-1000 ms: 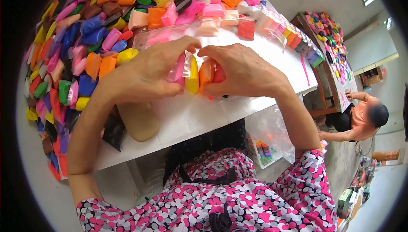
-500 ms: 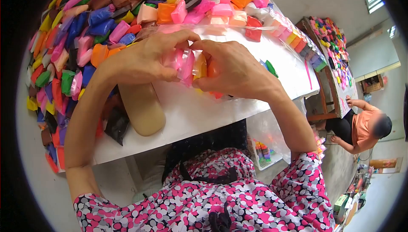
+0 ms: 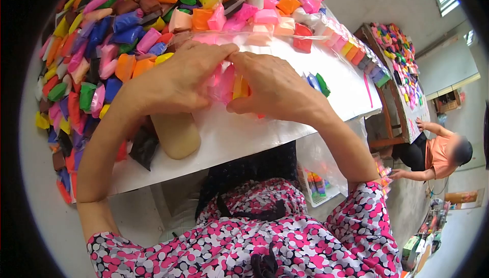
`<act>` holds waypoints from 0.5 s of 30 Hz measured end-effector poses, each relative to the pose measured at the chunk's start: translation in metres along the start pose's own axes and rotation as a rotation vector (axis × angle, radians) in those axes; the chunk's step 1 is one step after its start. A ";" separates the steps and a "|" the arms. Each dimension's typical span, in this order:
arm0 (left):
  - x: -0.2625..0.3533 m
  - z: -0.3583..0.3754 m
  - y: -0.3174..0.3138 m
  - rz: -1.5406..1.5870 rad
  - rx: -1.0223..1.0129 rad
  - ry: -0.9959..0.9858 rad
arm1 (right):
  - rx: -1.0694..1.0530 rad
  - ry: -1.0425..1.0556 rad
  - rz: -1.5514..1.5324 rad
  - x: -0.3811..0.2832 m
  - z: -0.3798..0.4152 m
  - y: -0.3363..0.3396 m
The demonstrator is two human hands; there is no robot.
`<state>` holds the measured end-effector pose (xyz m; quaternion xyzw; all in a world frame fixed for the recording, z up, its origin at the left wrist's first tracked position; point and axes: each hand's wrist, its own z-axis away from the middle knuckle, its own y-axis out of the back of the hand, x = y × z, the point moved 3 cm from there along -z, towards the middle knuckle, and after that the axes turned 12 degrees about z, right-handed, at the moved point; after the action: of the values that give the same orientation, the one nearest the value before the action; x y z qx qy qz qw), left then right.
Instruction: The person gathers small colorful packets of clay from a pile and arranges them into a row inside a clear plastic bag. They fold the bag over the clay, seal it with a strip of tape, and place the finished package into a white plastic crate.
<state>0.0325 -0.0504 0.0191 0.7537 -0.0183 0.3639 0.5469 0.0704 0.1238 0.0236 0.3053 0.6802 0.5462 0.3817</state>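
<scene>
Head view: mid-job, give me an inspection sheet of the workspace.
Surface: white table, partly covered by packets.
Job's things: pink packets and a yellow packet between the hands, partly hidden.
Clutter: packet pile at left and far side; tan slab and black packet near the left forearm; green packet right of the hands.
Hands: left hand on pink, right hand on yellow.
Cables: nothing seen near the hands.
Surroundings: co-worker at another table; basket below the near edge.

No text or numbers can be read.
</scene>
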 end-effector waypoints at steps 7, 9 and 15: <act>-0.003 -0.006 -0.004 -0.020 -0.015 0.042 | 0.032 0.031 0.060 0.003 0.003 -0.002; 0.000 -0.010 -0.002 0.035 -0.048 0.088 | -0.003 -0.001 0.031 0.001 0.006 0.009; 0.009 -0.005 -0.005 -0.067 -0.001 -0.034 | 0.221 0.025 0.037 0.019 0.041 0.031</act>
<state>0.0385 -0.0410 0.0211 0.7597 -0.0026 0.3324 0.5589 0.0953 0.1673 0.0457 0.3511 0.7354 0.4784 0.3270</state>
